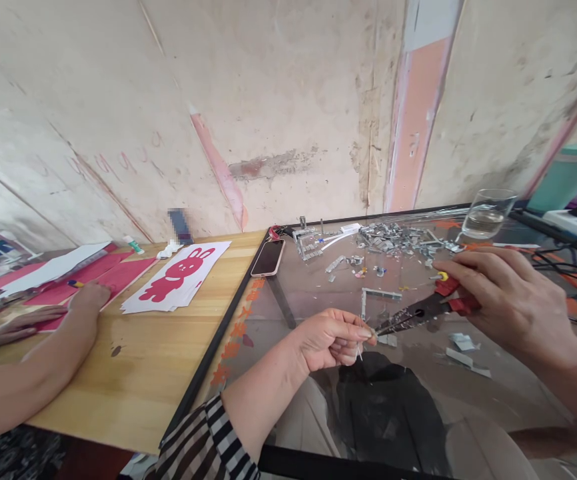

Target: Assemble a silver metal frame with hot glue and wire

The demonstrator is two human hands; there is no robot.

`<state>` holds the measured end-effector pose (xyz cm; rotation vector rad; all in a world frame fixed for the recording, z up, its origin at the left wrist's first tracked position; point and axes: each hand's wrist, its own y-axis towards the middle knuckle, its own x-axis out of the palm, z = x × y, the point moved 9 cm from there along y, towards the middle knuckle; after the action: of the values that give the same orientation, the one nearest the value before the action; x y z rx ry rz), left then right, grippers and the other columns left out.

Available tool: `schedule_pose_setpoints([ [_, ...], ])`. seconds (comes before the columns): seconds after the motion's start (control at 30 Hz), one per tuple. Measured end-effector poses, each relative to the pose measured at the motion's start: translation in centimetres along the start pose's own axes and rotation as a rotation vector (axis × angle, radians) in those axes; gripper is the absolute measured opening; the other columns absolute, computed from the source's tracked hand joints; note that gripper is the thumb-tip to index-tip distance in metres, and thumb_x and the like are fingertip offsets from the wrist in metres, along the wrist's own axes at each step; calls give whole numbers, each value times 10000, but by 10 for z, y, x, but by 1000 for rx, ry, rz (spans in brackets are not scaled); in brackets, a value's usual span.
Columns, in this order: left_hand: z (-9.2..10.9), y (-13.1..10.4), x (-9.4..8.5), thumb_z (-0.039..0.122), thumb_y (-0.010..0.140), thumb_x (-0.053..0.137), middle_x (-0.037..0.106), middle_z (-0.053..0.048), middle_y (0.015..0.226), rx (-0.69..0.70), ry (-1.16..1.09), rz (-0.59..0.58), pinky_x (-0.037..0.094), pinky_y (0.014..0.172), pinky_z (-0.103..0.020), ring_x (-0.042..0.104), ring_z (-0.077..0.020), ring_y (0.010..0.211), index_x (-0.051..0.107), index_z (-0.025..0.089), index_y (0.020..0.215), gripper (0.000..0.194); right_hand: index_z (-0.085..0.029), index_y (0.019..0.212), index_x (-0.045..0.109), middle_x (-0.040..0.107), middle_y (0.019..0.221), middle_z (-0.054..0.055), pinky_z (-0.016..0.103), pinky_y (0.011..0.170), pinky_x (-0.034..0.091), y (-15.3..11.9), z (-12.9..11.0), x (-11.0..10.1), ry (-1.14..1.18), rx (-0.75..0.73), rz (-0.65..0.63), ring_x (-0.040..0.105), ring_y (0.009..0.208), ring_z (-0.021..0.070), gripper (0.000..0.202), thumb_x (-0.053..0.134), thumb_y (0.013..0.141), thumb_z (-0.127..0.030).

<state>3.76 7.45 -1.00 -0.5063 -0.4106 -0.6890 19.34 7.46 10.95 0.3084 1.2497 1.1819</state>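
Observation:
My left hand point(336, 340) pinches a small, thin, pale piece point(360, 353) between thumb and fingers; most of it is hidden. In my right hand point(508, 300) are long-nosed pliers point(413, 315) with dark jaws and red handles. A yellow bit point(442, 276) shows at the handle by my fingers. The pliers' tips meet the left fingertips, where they seem to touch the held piece. Just behind the pliers, an L-shaped strip of small metal pieces point(382, 294) lies on the glass-topped table point(313, 413).
Loose metal pieces point(398, 237) are heaped at the back, beside a glass of water point(488, 213) and black cables point(568, 267). A phone point(268, 258) lies at the left edge. Another person's arms point(63, 340) rest on the wooden table near a rabbit paper cut-out point(178, 275).

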Motion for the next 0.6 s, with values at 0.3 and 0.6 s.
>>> schedule_pose_setpoints([
  [0.3, -7, 0, 3, 188, 615, 689, 241, 97, 375, -85, 25, -59, 73, 422, -203, 160, -10, 365, 630, 74, 664, 136, -204, 1024, 597, 617, 979, 68, 311, 779, 436, -2, 0, 2, 20, -47, 1, 514, 964, 231, 304, 543, 731, -142],
  [0.6, -9, 1, 4, 168, 634, 671, 244, 96, 373, -91, 8, -80, 79, 415, -194, 164, -9, 358, 631, 67, 667, 114, -205, 1020, 606, 617, 972, 63, 311, 745, 445, -2, 0, 3, 14, -38, -19, 518, 928, 230, 318, 552, 717, -126],
])
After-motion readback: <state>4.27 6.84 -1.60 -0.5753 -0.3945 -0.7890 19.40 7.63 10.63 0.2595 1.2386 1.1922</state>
